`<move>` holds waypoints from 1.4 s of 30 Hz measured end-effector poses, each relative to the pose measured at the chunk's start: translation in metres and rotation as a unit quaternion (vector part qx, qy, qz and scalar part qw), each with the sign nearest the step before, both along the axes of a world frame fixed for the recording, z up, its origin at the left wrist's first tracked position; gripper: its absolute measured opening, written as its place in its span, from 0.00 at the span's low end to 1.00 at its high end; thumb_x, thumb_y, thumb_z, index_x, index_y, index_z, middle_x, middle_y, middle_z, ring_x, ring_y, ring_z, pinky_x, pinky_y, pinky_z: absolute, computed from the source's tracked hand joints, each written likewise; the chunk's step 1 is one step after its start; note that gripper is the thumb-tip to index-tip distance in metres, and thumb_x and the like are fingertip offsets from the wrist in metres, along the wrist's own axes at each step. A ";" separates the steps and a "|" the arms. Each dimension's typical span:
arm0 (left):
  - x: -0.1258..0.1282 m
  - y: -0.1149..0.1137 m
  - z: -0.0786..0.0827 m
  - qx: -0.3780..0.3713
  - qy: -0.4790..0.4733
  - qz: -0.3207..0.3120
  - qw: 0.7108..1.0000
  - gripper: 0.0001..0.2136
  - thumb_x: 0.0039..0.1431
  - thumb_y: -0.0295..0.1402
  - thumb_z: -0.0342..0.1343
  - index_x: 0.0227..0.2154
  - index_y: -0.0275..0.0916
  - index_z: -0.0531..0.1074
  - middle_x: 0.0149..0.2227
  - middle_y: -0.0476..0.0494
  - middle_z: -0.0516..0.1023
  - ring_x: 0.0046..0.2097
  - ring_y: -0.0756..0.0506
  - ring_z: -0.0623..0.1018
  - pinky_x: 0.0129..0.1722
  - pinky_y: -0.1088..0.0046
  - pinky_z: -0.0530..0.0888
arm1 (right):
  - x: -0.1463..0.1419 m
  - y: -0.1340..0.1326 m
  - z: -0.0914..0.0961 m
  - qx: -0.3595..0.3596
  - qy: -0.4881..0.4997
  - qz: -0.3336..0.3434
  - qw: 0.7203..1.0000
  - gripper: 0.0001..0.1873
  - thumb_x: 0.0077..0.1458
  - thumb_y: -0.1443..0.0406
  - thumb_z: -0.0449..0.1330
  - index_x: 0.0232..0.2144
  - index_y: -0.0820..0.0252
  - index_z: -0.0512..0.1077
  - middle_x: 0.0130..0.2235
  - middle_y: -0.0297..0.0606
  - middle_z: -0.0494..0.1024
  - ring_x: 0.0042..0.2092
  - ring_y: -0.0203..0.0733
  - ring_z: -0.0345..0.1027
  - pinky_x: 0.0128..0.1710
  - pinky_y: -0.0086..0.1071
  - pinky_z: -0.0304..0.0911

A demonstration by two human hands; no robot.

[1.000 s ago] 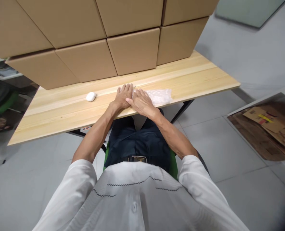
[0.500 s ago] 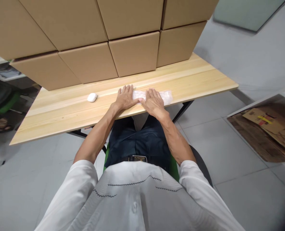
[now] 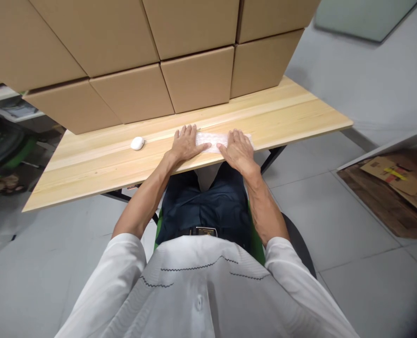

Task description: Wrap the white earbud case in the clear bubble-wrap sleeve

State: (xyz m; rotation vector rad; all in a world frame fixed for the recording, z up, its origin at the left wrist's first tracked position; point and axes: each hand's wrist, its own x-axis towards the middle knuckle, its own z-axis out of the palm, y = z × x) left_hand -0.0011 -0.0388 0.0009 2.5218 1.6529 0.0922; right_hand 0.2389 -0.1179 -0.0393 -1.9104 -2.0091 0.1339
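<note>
A strip of clear, whitish plastic wrap (image 3: 212, 139), which looks like bubble wrap, lies flat near the front edge of the wooden table (image 3: 99, 162). My left hand (image 3: 187, 143) rests palm down at its left end, fingers stretched out and thumb reaching onto the plastic. On the right end of the strip lies my right hand (image 3: 239, 149), also flat, with its fingers pointing away from me and its thumb turned inward. Part of the plastic is covered by the hands. Left of my left hand sits a small white rounded case (image 3: 137, 143).
Stacked cardboard boxes (image 3: 197, 80) form a wall along the table's back. At the right, a wood-patterned panel with flattened cardboard (image 3: 393, 173) stands near the floor. A shelf (image 3: 13, 105) and dark chair are at the left.
My right hand has slid to the right along the plastic, so more of the strip shows between my hands. My left hand stays in about the same place.
</note>
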 end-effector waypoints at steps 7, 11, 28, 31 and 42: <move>0.001 -0.003 0.006 -0.015 0.022 0.001 1.000 0.54 0.76 0.67 0.50 0.89 0.30 0.48 0.90 0.22 0.51 0.91 0.24 0.51 0.90 0.43 0.50 | 0.006 -0.008 0.005 -0.019 -0.009 -0.008 1.000 0.49 0.84 0.44 0.44 0.86 0.80 0.55 0.87 0.71 0.55 0.89 0.70 0.47 0.87 0.66 0.47; 0.000 -0.002 0.005 -0.019 0.023 -0.001 1.000 0.56 0.76 0.69 0.49 0.89 0.30 0.46 0.90 0.21 0.50 0.91 0.24 0.50 0.90 0.42 0.49 | 0.009 -0.011 0.007 -0.027 -0.009 -0.010 1.000 0.50 0.84 0.44 0.44 0.85 0.84 0.55 0.87 0.74 0.55 0.89 0.71 0.47 0.87 0.67 0.47; 0.002 -0.007 0.007 -0.031 0.007 -0.005 0.999 0.54 0.76 0.67 0.51 0.89 0.32 0.47 0.91 0.24 0.49 0.91 0.23 0.49 0.90 0.39 0.47 | 0.009 -0.010 0.016 0.062 0.024 -0.013 0.998 0.45 0.86 0.45 0.40 0.84 0.73 0.64 0.85 0.69 0.63 0.88 0.76 0.50 0.84 0.78 0.45; 0.000 -0.007 0.005 -0.023 0.014 -0.008 1.000 0.50 0.78 0.61 0.49 0.89 0.32 0.47 0.91 0.25 0.49 0.91 0.24 0.49 0.90 0.39 0.46 | -0.023 -0.003 0.032 0.047 0.019 0.049 0.998 0.44 0.86 0.45 0.43 0.85 0.71 0.62 0.87 0.63 0.60 0.89 0.71 0.48 0.87 0.71 0.43; -0.005 0.003 0.000 -0.002 0.055 -0.034 0.998 0.49 0.77 0.51 0.48 0.88 0.21 0.46 0.90 0.19 0.47 0.91 0.21 0.49 0.90 0.41 0.46 | -0.073 0.001 0.028 -0.008 0.040 0.083 0.996 0.50 0.87 0.42 0.38 0.84 0.82 0.60 0.86 0.68 0.59 0.89 0.65 0.49 0.89 0.61 0.42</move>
